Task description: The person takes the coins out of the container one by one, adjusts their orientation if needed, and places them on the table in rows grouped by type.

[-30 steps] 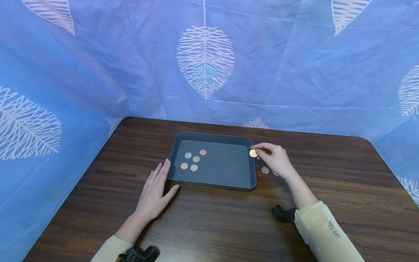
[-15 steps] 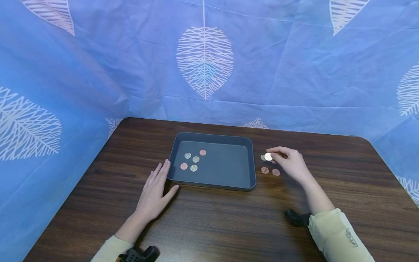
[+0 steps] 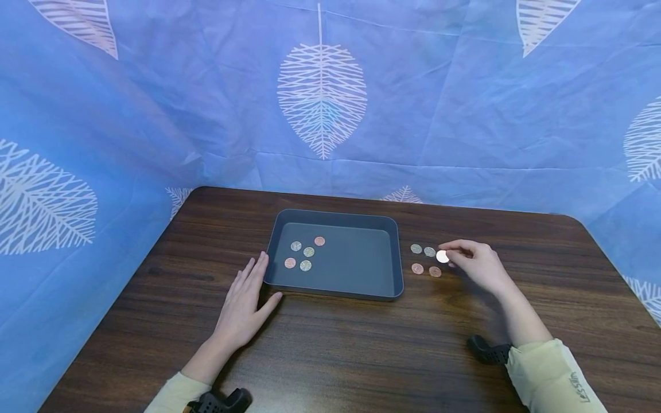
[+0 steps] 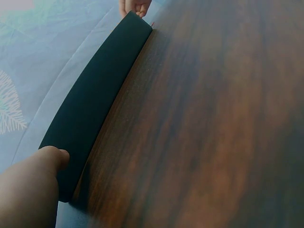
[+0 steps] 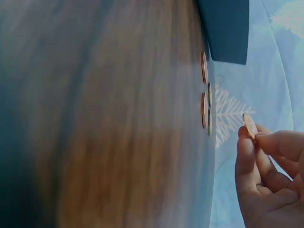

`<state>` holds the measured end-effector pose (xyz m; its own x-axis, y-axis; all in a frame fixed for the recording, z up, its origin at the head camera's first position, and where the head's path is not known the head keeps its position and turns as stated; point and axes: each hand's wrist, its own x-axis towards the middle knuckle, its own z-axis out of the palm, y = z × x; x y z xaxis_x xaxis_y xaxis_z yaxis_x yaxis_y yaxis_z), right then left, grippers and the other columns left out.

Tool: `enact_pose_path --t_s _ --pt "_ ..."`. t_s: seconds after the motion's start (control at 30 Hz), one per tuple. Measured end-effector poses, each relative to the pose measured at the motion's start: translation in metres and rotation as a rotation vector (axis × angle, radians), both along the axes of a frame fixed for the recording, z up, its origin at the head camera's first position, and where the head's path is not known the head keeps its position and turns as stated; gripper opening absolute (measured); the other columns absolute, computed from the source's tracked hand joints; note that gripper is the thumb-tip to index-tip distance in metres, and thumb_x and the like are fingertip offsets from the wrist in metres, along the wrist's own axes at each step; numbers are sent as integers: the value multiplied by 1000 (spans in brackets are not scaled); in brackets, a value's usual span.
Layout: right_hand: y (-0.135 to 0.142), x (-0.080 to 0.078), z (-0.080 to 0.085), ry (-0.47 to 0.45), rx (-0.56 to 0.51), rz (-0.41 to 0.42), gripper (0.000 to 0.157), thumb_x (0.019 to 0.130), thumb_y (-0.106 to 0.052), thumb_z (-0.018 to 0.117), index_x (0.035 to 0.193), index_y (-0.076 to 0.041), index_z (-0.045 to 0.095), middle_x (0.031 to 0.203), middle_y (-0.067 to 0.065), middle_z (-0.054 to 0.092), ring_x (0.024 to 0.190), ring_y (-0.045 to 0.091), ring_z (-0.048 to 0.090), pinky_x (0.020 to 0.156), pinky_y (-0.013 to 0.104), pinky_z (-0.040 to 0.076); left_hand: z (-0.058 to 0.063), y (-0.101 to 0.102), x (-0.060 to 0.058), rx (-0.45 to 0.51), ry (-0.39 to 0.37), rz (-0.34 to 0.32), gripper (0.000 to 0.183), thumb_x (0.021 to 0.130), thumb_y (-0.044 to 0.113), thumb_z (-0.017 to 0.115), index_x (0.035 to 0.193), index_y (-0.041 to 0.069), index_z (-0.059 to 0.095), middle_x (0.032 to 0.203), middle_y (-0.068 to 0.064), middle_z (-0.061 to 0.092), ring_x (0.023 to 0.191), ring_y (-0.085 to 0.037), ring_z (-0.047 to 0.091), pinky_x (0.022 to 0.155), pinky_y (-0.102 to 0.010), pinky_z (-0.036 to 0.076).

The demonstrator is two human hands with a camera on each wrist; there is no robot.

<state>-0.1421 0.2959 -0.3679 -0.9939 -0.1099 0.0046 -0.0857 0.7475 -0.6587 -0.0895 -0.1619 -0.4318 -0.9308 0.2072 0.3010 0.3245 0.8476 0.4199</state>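
Between thumb and fingertips my right hand [image 3: 479,265] pinches a coin [image 3: 442,256], which glares bright in the head view. That same coin [image 5: 250,125] looks copper-coloured in the right wrist view and is held above the table. Beside it lie two silvery coins [image 3: 430,252] and, nearer me, two copper ones [image 3: 435,271]. My left hand [image 3: 242,307] rests at the left end of a dark blue-grey tray [image 3: 335,291], fingers straight along its side, thumb at the near left corner. In the left wrist view the thumb [image 4: 53,157] touches the tray's wall [image 4: 102,80].
Several silvery and copper coins [image 3: 308,251] lie in the left half of the tray. The dark wooden table [image 3: 351,355] has its far edge against a blue cloth [image 3: 444,103] with white leaf prints. A black wrist device [image 3: 488,351] sits on my right wrist.
My right hand has moved right, from the tray's right rim to beyond the loose coins, still pinching the coin. Coins it covered now show. My left hand has stayed put.
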Motion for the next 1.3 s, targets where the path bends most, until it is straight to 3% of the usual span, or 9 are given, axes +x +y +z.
enact_pose_path --t_s 0.27,0.7,0.97,1.3 --pt "13 4 -1 -44 4 -6 34 94 -29 49 116 -5 60 92 11 67 81 21 64 65 28 48 0 0 0 1 -3 -1 76 87 46 53 147 19 14 151 -2 19 137 -26 18 107 -50 18" --pt "19 6 -5 -69 58 28 21 92 -15 52 107 -4 63 85 8 67 74 18 62 62 30 47 -1 0 0 3 -10 2 76 87 48 52 147 21 13 151 2 16 137 -24 17 107 -50 18" --pt "20 5 -4 -70 111 24 17 91 -14 53 101 -7 65 82 5 66 71 18 58 62 31 43 -1 1 0 3 -6 3 77 87 46 54 147 20 13 151 -1 18 137 -24 17 107 -50 18" --pt "19 5 -7 -54 110 24 19 87 -19 61 100 -7 66 90 7 67 80 18 62 67 32 45 1 1 1 3 -8 3 77 88 45 53 147 20 13 151 -1 18 137 -24 17 107 -49 17"
